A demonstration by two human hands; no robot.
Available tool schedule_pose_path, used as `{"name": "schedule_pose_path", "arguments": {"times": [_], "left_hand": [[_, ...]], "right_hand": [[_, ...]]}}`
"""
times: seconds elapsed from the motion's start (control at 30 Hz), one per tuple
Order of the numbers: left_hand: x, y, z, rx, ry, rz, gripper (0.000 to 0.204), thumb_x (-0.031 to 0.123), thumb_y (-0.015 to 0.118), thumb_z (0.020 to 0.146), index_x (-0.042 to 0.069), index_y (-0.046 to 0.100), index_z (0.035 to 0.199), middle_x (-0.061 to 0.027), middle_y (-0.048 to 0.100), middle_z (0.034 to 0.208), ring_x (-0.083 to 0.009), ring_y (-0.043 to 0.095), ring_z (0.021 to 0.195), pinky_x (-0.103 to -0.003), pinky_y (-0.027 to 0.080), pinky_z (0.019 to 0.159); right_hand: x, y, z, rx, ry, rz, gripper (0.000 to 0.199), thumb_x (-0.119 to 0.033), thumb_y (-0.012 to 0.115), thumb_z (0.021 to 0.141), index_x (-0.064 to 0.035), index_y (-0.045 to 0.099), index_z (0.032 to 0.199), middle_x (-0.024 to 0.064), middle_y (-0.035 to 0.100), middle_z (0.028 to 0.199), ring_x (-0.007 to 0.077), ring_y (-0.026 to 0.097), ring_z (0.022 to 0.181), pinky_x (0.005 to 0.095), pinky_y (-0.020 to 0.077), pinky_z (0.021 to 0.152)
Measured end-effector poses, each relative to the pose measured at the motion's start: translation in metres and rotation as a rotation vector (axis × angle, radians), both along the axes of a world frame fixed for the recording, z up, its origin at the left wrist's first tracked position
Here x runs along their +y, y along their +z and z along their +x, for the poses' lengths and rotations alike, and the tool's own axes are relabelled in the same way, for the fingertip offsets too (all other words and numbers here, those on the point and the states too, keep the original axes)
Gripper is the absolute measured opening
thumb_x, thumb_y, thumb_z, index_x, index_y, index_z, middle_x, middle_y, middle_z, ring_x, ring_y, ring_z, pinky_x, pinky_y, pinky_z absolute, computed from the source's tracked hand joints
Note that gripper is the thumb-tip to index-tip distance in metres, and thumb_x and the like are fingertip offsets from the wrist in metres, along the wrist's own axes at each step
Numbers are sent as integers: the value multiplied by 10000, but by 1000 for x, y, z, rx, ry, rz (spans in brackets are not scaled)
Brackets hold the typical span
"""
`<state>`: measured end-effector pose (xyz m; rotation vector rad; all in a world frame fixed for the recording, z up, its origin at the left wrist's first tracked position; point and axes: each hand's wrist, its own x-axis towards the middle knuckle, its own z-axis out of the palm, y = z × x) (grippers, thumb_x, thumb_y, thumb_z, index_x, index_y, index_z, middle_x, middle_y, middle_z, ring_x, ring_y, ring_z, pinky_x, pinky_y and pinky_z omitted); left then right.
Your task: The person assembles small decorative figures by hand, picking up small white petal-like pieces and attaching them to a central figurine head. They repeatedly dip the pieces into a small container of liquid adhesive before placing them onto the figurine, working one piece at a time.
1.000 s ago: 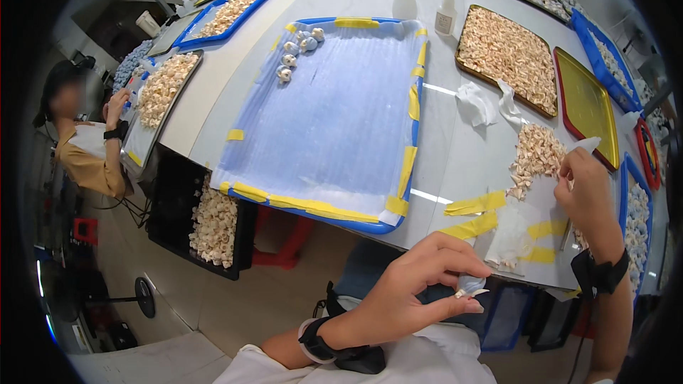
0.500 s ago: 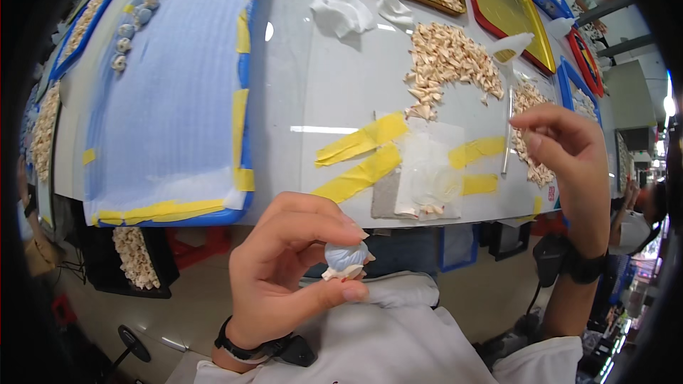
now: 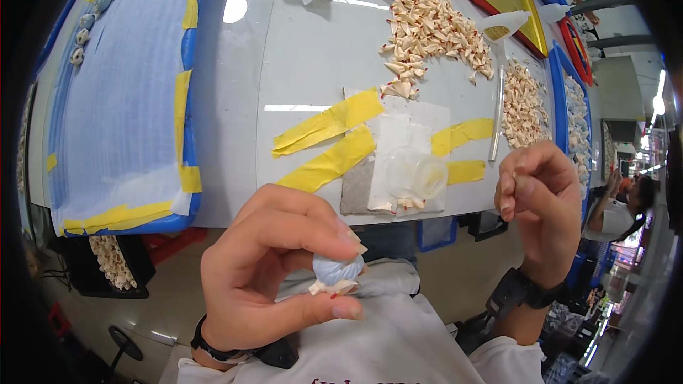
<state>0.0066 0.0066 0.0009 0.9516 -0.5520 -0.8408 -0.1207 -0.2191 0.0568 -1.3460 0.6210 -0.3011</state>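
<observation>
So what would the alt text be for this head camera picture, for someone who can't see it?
A person's left hand pinches a small pale blue ball with cream petal-like pieces stuck to it, while the right hand hovers beside it with fingertips pinched together. Beyond, a white table holds a pile of cream pieces, yellow tape strips and a blue-rimmed tray.

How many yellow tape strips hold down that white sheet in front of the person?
4: two long yellow tape strips slant across the white sheet's left side; two short ones sit on its right edge.

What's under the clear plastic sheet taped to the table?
Under the plastic sheet lies white paper on a grey pad, held by yellow tape. The table beneath is covered.
</observation>
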Motion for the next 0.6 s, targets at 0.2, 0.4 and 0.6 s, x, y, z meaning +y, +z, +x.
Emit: {"name": "schedule_pose_path", "arguments": {"times": [0.2, 0.4, 0.6], "left_hand": [[-4, -1, 0, 101, -29, -41, 403, -76, 720, 645, -45, 544, 1007, -136, 473, 1011, -197, 539, 957, -286, 516, 816], [-13, -3, -4, -55, 59, 47, 457, 83, 809, 587, 27, 496, 915, -130, 472, 943, -216, 594, 778, -265, 524, 630], [-10, -13, 0, -239, 43, -36, 400, 66, 785, 618, 65, 504, 903, -140, 484, 943, -221, 588, 803, -273, 522, 666]], "right_hand": [[7, 0, -8, -39, 7, 9, 163, 17, 659, 701, 28, 552, 824, 122, 575, 743, 161, 575, 607, 248, 471, 510], [10, -4, 4, -40, -64, -377, 178, 82, 667, 660, 38, 563, 798, 100, 588, 772, 141, 581, 677, 226, 466, 626], [19, -9, 20, -73, -68, -654, 160, 13, 661, 722, 4, 525, 806, 104, 559, 753, 148, 533, 643, 246, 440, 602]]}}
